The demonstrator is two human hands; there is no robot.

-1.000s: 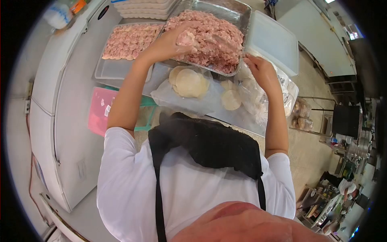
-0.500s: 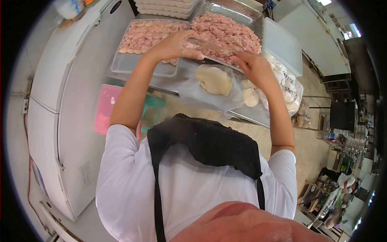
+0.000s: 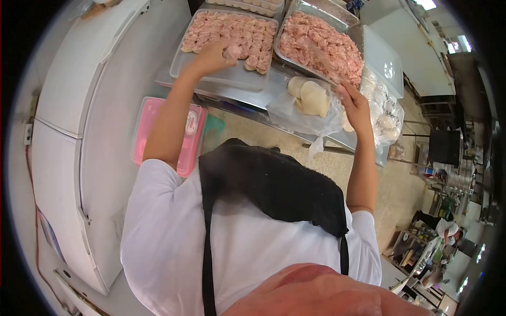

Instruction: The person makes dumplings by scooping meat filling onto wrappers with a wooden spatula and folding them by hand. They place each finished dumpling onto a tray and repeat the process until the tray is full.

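My left hand (image 3: pixel 210 59) is over the tray of meat-topped dumplings, its fingers closed round one dumpling (image 3: pixel 232 51) at the near edge of the rows. The tray (image 3: pixel 226 80) is translucent plastic, and its near part shows bare. In my right hand (image 3: pixel 355 104) is a long flat spatula (image 3: pixel 324 60), blurred, its blade reaching over the minced meat (image 3: pixel 313 39). That meat fills much of a metal pan (image 3: pixel 277 51). Between my hands, a stack of round dough wrappers (image 3: pixel 312 99) lies on a plastic bag (image 3: pixel 282 110).
Stacked trays (image 3: pixel 253 7) stand behind the dumplings. Bagged dough rounds (image 3: pixel 387 116) and a translucent lid (image 3: pixel 383 58) are at the table's right. A pink container (image 3: pixel 182 152) sits below the left side, beside a white freezer (image 3: pixel 100 131). Another person (image 3: pixel 448 229) is far off right.
My hands have drawn apart: the left, with the dumpling, is lower over the tray's rows, and the right has moved away with the spatula. The view has shifted, moving the table rightward.
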